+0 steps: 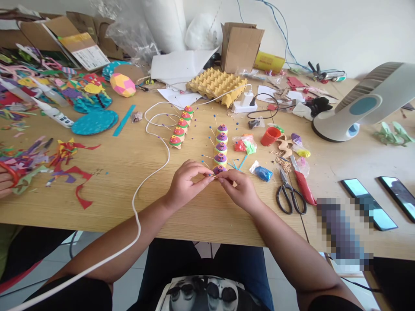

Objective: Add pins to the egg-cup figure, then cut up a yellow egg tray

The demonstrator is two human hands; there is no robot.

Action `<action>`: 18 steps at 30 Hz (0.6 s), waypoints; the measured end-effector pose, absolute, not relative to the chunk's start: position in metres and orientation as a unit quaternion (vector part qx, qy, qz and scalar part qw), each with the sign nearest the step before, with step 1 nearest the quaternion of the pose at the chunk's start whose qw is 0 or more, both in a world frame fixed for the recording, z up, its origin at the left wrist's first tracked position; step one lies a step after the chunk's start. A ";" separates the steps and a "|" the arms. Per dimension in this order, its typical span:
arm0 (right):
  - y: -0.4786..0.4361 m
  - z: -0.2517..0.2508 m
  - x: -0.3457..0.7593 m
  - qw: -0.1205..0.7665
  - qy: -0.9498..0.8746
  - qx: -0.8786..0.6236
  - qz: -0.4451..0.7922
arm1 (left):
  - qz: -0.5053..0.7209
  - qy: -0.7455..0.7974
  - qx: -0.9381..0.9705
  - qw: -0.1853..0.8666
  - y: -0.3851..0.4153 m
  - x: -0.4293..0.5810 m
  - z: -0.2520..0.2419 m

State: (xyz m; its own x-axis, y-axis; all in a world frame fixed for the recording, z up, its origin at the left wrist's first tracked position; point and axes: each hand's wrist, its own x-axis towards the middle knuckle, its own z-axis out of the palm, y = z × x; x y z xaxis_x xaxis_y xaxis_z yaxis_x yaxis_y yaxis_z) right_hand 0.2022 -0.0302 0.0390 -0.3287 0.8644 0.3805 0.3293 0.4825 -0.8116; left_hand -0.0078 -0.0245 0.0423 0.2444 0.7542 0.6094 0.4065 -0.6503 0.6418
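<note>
Between the fingertips of my left hand (184, 185) and my right hand (240, 189) is a thin pale stick (213, 176) with a blue ball on its end. Both hands are closed in a pinch on it. Just beyond my fingers stands a row of egg-carton cups (221, 148) with purple tops, yellow lower parts and little faces. Blue-tipped sticks poke out from the row's left side. My fingers partly cover its nearest cup. Farther left stands a second row of cups (180, 128), red and green, with purple-tipped sticks.
A white cable (136, 196) crosses the table and passes over my left forearm. Black scissors (289, 196), a red-handled knife (304, 185), blue clay (263, 173) and a red cup (270, 136) lie right. A white fan (359, 103) stands beyond. Another person's hand (4, 183) holds scissors far left.
</note>
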 end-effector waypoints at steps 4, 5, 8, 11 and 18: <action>-0.030 0.040 0.202 0.429 -0.748 -0.397 0.313 | 0.492 0.399 0.739 0.229 -0.025 -0.009 0.041; -0.030 0.040 0.202 0.429 -0.749 -0.397 0.312 | 0.494 0.403 0.733 0.239 -0.026 -0.009 0.041; -0.030 0.040 0.202 0.424 -0.753 -0.397 0.307 | 0.488 0.401 0.732 0.253 -0.026 -0.008 0.040; -0.030 0.038 0.202 0.421 -0.758 -0.396 0.303 | 0.484 0.404 0.737 0.243 -0.025 -0.008 0.040; -0.029 0.035 0.202 0.422 -0.728 -0.421 0.338 | 0.488 0.421 0.697 0.313 -0.026 -0.008 0.038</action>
